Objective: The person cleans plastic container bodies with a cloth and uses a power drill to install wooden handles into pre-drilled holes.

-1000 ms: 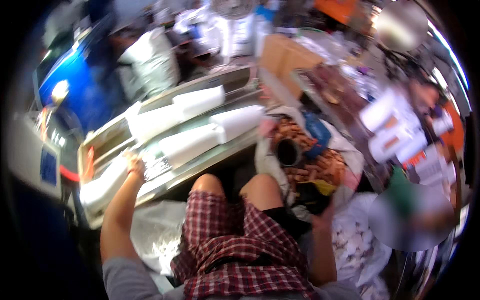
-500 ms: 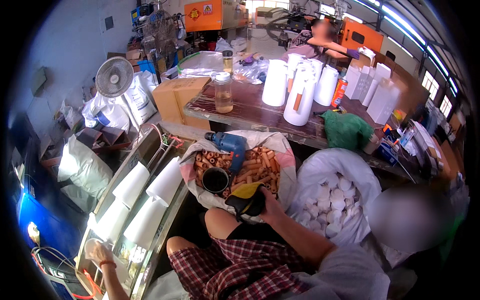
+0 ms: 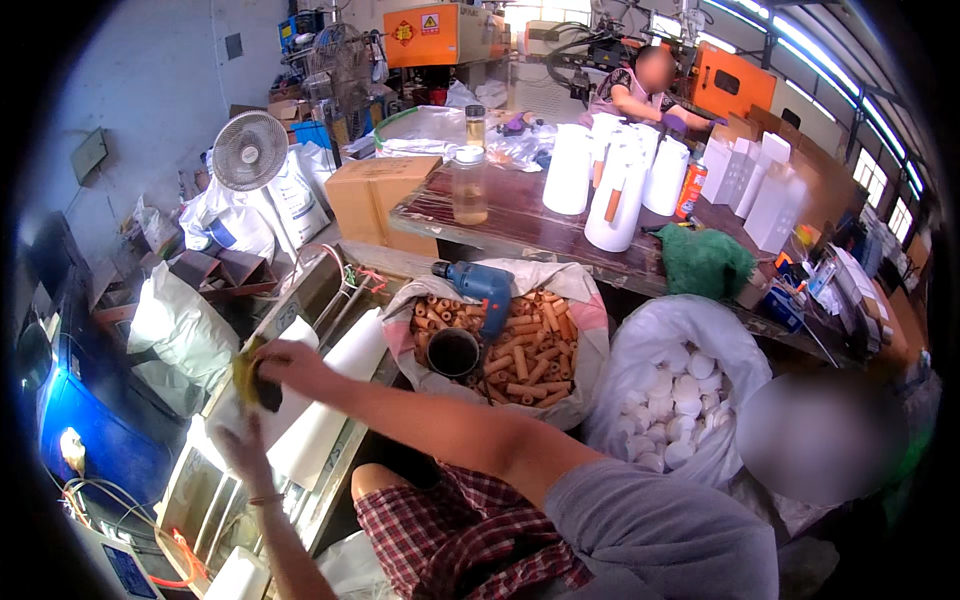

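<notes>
Your working zone is the narrow metal tray (image 3: 215, 500) at lower left, bounded on its left by a blue machine (image 3: 75, 420) and on its right by your own knees in checked shorts (image 3: 450, 520). Open room is limited: a sack of orange tubes (image 3: 500, 345) stands just beside the tray, with a blue power drill (image 3: 485, 285) and a black cup (image 3: 453, 352) lying on its contents. A white bag of round white caps (image 3: 670, 390) stands to the right of that sack, touching it.

White paper cones (image 3: 330, 390) lie on their sides in the tray, pointing along its length. Beyond the sack, a long wooden table (image 3: 520, 230) carries a glass jar (image 3: 469, 187), several white jugs (image 3: 615, 200) and a green cloth (image 3: 705, 262). A cardboard box (image 3: 385, 195) and a white fan (image 3: 250, 150) stand further left. Another person (image 3: 650, 90) works behind the table.

Your right hand (image 3: 285, 365) reaches across your body, fingers closed around a yellow and black object (image 3: 252, 380) held over the nearest cone. Your left hand (image 3: 235, 445) lies against a cone below it; motion blur prevents you from telling how far it is open.
</notes>
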The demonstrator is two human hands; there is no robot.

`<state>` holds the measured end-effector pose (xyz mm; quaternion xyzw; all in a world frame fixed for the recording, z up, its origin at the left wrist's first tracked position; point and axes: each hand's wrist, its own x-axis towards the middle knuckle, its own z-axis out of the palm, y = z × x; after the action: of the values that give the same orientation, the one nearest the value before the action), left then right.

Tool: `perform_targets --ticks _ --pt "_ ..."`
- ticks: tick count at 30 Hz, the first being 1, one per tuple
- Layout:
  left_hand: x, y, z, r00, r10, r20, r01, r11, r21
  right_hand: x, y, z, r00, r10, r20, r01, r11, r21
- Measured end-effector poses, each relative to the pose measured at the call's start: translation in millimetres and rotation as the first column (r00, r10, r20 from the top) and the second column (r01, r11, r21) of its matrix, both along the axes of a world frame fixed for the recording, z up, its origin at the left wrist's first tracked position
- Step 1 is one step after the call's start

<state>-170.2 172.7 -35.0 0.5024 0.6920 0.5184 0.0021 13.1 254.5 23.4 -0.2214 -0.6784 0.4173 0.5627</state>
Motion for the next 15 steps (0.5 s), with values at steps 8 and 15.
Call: perform_targets --ticks 8,15 --pt "74 -9 0 0.849 -0.284 0.446 0.133 0.931 0.34 -29 -29 14 0.997 -0.013 0.08 0.008 0.998 0.06" --pt "75 -16 9 0.765 -0.344 0.544 0.118 0.905 0.408 0 17 -2 0.854 -0.353 0.382 0.051 0.788 0.614"
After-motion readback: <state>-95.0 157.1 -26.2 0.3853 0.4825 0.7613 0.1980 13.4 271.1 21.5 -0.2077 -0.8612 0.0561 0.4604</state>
